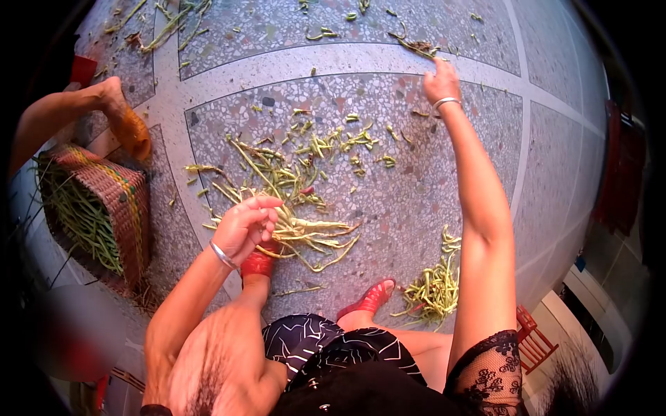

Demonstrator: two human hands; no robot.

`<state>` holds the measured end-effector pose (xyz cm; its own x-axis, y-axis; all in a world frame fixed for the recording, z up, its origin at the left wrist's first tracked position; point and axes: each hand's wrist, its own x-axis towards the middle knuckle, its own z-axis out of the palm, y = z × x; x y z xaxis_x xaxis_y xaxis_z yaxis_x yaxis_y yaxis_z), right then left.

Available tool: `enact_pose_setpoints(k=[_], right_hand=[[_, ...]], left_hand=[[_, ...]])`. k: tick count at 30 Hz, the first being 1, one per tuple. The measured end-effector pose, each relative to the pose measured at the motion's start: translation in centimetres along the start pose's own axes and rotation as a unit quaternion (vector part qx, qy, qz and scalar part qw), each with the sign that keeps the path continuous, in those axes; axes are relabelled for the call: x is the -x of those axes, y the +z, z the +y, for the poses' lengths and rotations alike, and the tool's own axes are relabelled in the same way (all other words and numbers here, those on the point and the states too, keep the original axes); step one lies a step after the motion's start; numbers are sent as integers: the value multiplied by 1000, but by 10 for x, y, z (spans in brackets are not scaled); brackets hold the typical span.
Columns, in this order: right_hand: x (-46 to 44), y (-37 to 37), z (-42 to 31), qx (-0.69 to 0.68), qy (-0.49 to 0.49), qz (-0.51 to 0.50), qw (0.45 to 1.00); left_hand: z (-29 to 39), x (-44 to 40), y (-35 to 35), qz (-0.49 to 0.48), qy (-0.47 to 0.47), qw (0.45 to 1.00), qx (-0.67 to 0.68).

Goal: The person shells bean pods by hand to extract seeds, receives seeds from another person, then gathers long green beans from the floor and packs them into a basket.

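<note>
Speckled grey terrazzo floor (pixel 416 194) has long pale-green beans (pixel 310 229) by the loosely curled left hand (pixel 244 225) and a withered brownish strand (pixel 420 48) at the right hand (pixel 442 83), can't tell if either's gripping.

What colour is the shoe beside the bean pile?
The shoe is red, best seen in the head view.

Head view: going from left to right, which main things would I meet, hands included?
Basket → left hand → right shoe → right hand → slatted red chair.
</note>
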<state>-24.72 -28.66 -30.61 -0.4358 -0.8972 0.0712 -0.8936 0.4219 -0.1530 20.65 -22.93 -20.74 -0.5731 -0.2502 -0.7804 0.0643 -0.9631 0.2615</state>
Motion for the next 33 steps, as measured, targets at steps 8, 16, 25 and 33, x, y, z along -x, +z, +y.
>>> enact_pose_setpoints(k=[8,16,25,33], right_hand=[[-26,2,-10,89,78,-110,987],[-17,5,-99,-168,-102,-199,960],[-91,54,-105,-4,-161,-54,985],[-76,30,-143,-34,-160,-113,980]], left_hand=[[2,9,-16,25,-6,999,27],[4,9,-15,25,-4,999,27],[6,17,-24,36,0,998,49],[4,20,-27,54,-13,997,51]])
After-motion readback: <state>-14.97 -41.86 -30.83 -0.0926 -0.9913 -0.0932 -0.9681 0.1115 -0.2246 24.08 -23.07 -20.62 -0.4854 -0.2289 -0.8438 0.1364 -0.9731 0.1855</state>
